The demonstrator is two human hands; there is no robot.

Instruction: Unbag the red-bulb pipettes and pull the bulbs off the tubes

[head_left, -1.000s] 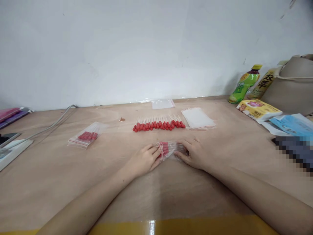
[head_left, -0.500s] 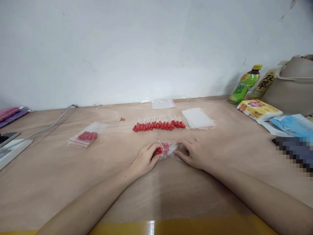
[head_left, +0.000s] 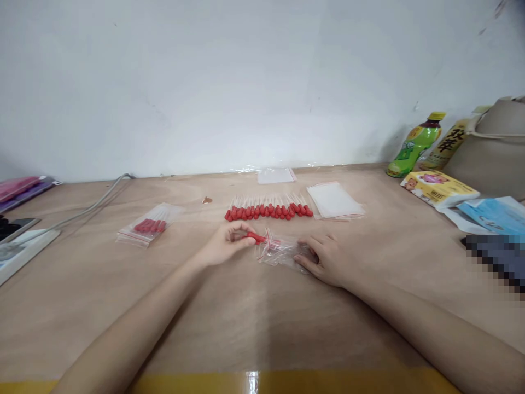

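Observation:
My left hand (head_left: pixel 232 241) pinches a red-headed stick (head_left: pixel 256 237) by its head, at the mouth of a clear zip bag (head_left: pixel 281 251). The stick's other end points into the bag; whether more than one is held I cannot tell. My right hand (head_left: pixel 322 257) has its thumb and fingers closed on the bag's far end, keeping it flat near the table. Just beyond, a row of red-headed sticks with thin white shafts (head_left: pixel 268 210) lies side by side. Off to the left are stacked zip bags with red-headed sticks inside (head_left: pixel 150 225).
Flat zip bags (head_left: pixel 334 201) lie right of the row, with another bag (head_left: pixel 276 175) near the wall. Along the right stand a green bottle (head_left: pixel 416 145), a yellow tissue pack (head_left: pixel 438 186) and a blue packet (head_left: pixel 494 213). A grey cable (head_left: pixel 90 208) crosses the left side.
My left hand has moved left and slightly away from me, off the bag's mouth, and a red head now shows outside the bag. My right hand has stayed on the bag.

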